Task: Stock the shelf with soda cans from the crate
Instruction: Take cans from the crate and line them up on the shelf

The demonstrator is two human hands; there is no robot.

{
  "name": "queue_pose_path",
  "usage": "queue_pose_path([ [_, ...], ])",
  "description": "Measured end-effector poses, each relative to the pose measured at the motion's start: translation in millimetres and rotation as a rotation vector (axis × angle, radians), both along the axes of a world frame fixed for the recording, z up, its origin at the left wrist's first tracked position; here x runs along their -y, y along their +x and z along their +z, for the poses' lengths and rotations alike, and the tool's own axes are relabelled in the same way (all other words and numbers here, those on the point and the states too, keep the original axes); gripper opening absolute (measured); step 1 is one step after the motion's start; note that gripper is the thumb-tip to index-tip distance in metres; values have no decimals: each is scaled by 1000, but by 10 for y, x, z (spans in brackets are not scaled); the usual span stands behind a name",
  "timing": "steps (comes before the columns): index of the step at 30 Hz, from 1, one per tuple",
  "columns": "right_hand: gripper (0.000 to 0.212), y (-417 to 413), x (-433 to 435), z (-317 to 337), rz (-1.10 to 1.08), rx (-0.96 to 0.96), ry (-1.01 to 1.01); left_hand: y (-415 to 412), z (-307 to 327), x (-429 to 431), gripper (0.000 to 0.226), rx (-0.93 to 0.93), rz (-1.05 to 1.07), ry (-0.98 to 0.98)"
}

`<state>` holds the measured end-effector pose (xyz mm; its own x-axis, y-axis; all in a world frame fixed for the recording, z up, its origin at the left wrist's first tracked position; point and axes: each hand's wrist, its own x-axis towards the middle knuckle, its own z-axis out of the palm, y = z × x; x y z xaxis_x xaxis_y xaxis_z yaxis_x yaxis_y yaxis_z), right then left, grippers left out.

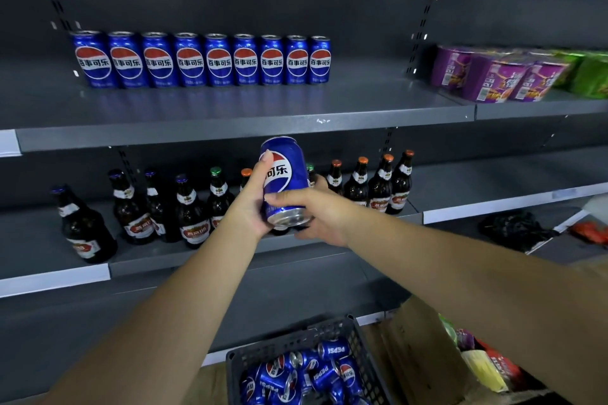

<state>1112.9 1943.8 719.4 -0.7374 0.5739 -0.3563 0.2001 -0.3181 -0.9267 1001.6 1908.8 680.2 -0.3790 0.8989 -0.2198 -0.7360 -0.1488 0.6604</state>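
Both hands on one can (285,184), mid-air just below the front edge of the shelf (230,131).
Left hand (251,204) wraps its side and right hand (324,217) grips near the base; the can is tilted. Risks: clipping the shelf edge on the lift, or nudging the row (200,59) at the shelf's back and toppling it; a slip drops it among the bottles (194,207). Row reads 百事可乐; held can shows 可乐; cans in the crate (240,355) read PEPSI.

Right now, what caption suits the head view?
Left hand and right hand hold a soda can below the shelved row of cans.
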Motion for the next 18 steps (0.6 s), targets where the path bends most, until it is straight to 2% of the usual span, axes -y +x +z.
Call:
queue_pose_path([
  [3,52,-21,1,-132,37,-28,54,-43,-23,17,70,-77,-37,-28],
  [6,35,-18,-9,-197,11,-84,69,-76,-42,14,62,-72,-39,-3],
  [10,44,-49,-1,-249,-68,-101,76,-78,-44,-4,35,-121,-36,30],
  [12,49,-81,14,-255,-102,-104,70,-89,-33,-27,39,-167,-24,18],
  [16,45,-127,3,-211,-135,-119,78,-113,29,-68,25,-212,33,25],
  [18,47,-156,-24,-208,-150,-126,98,-132,50,-83,28,-226,64,53],
])
